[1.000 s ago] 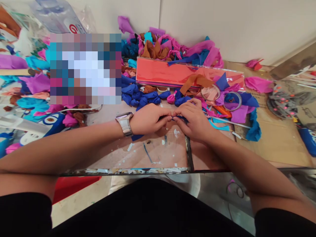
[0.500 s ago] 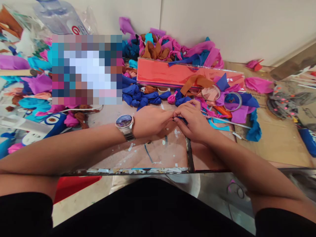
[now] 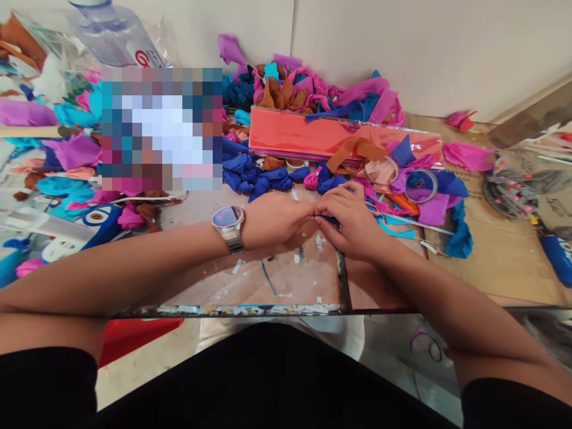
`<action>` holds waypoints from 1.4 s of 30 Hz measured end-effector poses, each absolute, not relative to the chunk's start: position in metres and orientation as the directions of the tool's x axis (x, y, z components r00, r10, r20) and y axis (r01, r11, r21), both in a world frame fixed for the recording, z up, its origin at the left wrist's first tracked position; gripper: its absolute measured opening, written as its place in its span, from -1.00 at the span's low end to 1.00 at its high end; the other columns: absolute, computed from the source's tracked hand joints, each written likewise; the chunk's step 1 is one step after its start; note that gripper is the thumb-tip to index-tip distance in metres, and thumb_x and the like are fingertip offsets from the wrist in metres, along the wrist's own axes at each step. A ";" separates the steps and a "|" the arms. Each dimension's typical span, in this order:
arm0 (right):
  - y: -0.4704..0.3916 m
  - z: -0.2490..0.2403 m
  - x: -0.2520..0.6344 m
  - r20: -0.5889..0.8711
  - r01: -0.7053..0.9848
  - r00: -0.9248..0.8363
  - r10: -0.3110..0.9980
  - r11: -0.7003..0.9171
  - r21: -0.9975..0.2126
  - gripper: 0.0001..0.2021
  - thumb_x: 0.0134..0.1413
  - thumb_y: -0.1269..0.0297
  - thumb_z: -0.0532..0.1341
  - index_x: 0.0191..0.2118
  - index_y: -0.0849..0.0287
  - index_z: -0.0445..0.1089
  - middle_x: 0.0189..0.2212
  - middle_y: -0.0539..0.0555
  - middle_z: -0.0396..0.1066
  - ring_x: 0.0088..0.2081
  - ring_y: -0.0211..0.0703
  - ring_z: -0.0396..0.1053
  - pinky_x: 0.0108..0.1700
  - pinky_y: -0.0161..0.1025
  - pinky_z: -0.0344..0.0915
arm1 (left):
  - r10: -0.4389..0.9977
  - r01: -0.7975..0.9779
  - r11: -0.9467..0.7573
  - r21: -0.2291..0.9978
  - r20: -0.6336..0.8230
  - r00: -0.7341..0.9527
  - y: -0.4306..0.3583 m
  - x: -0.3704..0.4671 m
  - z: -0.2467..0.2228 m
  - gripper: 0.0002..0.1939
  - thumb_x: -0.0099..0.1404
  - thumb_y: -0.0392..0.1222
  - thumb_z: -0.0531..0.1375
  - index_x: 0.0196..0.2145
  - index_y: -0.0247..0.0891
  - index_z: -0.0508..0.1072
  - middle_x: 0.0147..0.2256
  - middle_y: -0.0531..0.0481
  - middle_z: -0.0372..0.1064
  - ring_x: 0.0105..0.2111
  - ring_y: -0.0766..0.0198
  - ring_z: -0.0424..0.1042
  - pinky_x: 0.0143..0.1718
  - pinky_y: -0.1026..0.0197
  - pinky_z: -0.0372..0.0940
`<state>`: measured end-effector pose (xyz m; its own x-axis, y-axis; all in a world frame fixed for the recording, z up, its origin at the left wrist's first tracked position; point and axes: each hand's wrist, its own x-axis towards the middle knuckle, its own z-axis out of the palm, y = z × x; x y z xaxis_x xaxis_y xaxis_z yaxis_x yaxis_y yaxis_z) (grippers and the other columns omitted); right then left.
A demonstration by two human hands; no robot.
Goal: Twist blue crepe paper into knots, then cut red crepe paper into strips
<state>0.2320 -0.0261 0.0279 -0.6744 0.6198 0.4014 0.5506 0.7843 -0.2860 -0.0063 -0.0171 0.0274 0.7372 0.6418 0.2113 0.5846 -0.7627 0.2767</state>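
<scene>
My left hand (image 3: 277,219), with a metal watch (image 3: 229,225) on its wrist, is closed in a pinch, fingertips meeting those of my right hand (image 3: 346,217). Between the fingers of my right hand a bit of dark blue material (image 3: 329,220) shows; most of it is hidden. What the left fingertips pinch is too small to make out. Just behind the hands lies a row of knotted blue fabric pieces (image 3: 263,180), with a pink knotted piece (image 3: 311,179) at its right.
Behind stands a flat red package (image 3: 308,136) before heaped coloured strips (image 3: 286,89). Tape rolls (image 3: 420,186) lie to the right, near cardboard (image 3: 496,256). At the left are a clear plastic jug (image 3: 116,36), a blue pouch (image 3: 96,220) and more fabric.
The view has shifted very slightly. The left wrist has turned a little; both hands stay together at the same spot.
</scene>
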 end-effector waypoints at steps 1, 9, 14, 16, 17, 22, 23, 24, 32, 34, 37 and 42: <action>-0.026 0.029 0.232 0.397 0.547 -0.680 0.617 0.787 -0.285 -0.93 0.41 0.31 0.15 -0.16 0.09 0.37 -0.24 0.12 0.57 -0.08 0.05 0.46 0.16 0.14 0.12 | 0.633 0.589 -0.771 0.242 0.193 0.750 -0.017 -0.006 0.028 -0.74 0.55 -0.12 0.09 -0.22 -0.22 0.53 -0.40 -0.01 0.53 -0.46 0.25 0.42 -0.45 0.18 0.01; -0.027 0.031 0.231 0.378 0.536 -0.698 0.609 0.793 -0.288 -0.93 0.38 0.36 0.14 -0.18 0.11 0.36 -0.23 0.10 0.57 -0.07 0.06 0.47 0.15 0.13 0.10 | 0.600 0.580 -0.796 0.173 0.103 0.794 -0.020 -0.006 0.033 -0.80 0.53 -0.18 0.13 -0.09 -0.25 0.55 -0.33 -0.07 0.56 -0.40 0.18 0.46 -0.43 0.18 0.09; -0.028 0.031 0.231 0.427 0.587 -0.652 0.626 0.774 -0.238 -0.93 0.40 0.29 0.19 -0.18 0.09 0.40 -0.25 0.07 0.60 -0.05 0.06 0.48 0.20 0.15 0.07 | 0.680 0.559 -0.693 0.456 0.157 0.716 -0.018 -0.006 0.032 -0.68 0.56 -0.07 0.06 -0.21 -0.23 0.56 -0.37 0.00 0.56 -0.41 0.24 0.46 -0.35 0.20 0.15; -0.029 0.031 0.231 0.456 0.599 -0.640 0.619 0.773 -0.208 -0.93 0.39 0.27 0.22 -0.18 0.08 0.42 -0.25 0.05 0.62 -0.04 0.06 0.48 0.22 0.15 0.06 | 0.689 0.510 -0.626 0.590 0.114 0.716 -0.015 -0.007 0.034 -0.68 0.54 -0.08 0.08 -0.25 -0.24 0.56 -0.37 0.03 0.57 -0.40 0.28 0.47 -0.30 0.22 0.19; -0.029 0.032 0.231 0.461 0.600 -0.641 0.614 0.775 -0.198 -0.94 0.39 0.26 0.23 -0.17 0.07 0.42 -0.24 0.04 0.63 -0.04 0.06 0.48 0.22 0.15 0.06 | 0.691 0.488 -0.592 0.641 0.093 0.717 -0.014 -0.007 0.036 -0.68 0.53 -0.08 0.08 -0.27 -0.24 0.55 -0.38 0.04 0.57 -0.39 0.30 0.47 -0.29 0.23 0.21; -0.029 0.033 0.231 0.459 0.597 -0.644 0.612 0.777 -0.200 -0.94 0.39 0.29 0.23 -0.17 0.06 0.45 -0.24 0.02 0.63 -0.05 0.03 0.47 0.19 0.12 0.07 | 0.693 0.452 -0.535 0.713 0.065 0.718 -0.012 -0.007 0.038 -0.66 0.53 -0.07 0.09 -0.32 -0.26 0.54 -0.38 0.05 0.57 -0.39 0.32 0.45 -0.27 0.25 0.21; -0.029 0.032 0.231 0.455 0.596 -0.644 0.616 0.776 -0.206 -0.94 0.39 0.29 0.22 -0.17 0.07 0.45 -0.24 0.02 0.63 -0.05 0.03 0.46 0.18 0.11 0.07 | 0.692 0.455 -0.543 0.706 0.070 0.718 -0.012 -0.007 0.037 -0.66 0.53 -0.06 0.09 -0.30 -0.26 0.54 -0.38 0.04 0.57 -0.39 0.32 0.45 -0.28 0.24 0.21; -0.029 0.032 0.231 0.451 0.594 -0.644 0.618 0.775 -0.213 -0.94 0.39 0.30 0.22 -0.18 0.07 0.44 -0.24 0.02 0.63 -0.04 0.03 0.46 0.17 0.10 0.08 | 0.690 0.458 -0.556 0.694 0.078 0.719 -0.012 -0.007 0.037 -0.68 0.52 -0.07 0.09 -0.29 -0.26 0.55 -0.37 0.04 0.57 -0.40 0.32 0.44 -0.29 0.24 0.20; -0.031 0.032 0.230 0.422 0.552 -0.677 0.602 0.796 -0.250 -0.92 0.34 0.38 0.17 -0.20 0.09 0.39 -0.23 0.06 0.60 -0.04 0.04 0.47 0.18 0.12 0.11 | 0.646 0.534 -0.723 0.437 0.154 0.748 -0.017 -0.007 0.028 -0.74 0.51 -0.12 0.09 -0.16 -0.24 0.56 -0.34 -0.02 0.57 -0.39 0.25 0.46 -0.33 0.20 0.17; -0.031 0.032 0.230 0.418 0.548 -0.682 0.600 0.798 -0.252 -0.92 0.32 0.40 0.17 -0.20 0.09 0.39 -0.23 0.08 0.60 -0.03 0.06 0.46 0.14 0.10 0.14 | 0.642 0.560 -0.746 0.361 0.167 0.748 -0.019 -0.007 0.026 -0.75 0.51 -0.14 0.08 -0.15 -0.23 0.55 -0.32 -0.04 0.58 -0.37 0.23 0.49 -0.36 0.20 0.15; -0.030 0.031 0.230 0.420 0.548 -0.676 0.605 0.794 -0.263 -0.93 0.31 0.39 0.18 -0.20 0.09 0.39 -0.24 0.08 0.59 -0.03 0.08 0.46 0.09 0.08 0.16 | 0.647 0.566 -0.746 0.350 0.180 0.741 -0.020 -0.006 0.028 -0.75 0.51 -0.14 0.08 -0.14 -0.22 0.56 -0.31 -0.04 0.59 -0.37 0.23 0.49 -0.36 0.20 0.14; -0.029 0.031 0.231 0.438 0.564 -0.637 0.634 0.771 -0.296 -0.98 0.29 0.34 0.22 -0.21 0.09 0.40 -0.28 0.07 0.58 -0.05 0.08 0.48 0.15 0.13 0.14 | 0.683 0.482 -0.618 0.622 0.120 0.720 -0.016 -0.007 0.035 -0.77 0.43 -0.14 0.13 -0.26 -0.24 0.57 -0.38 0.04 0.56 -0.42 0.31 0.44 -0.31 0.24 0.20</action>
<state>0.2312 -0.0293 0.0305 -0.6371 0.6340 0.4383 0.5636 0.7711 -0.2963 -0.0069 -0.0160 0.0353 0.7201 0.6833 0.1205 0.4820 -0.6175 0.6216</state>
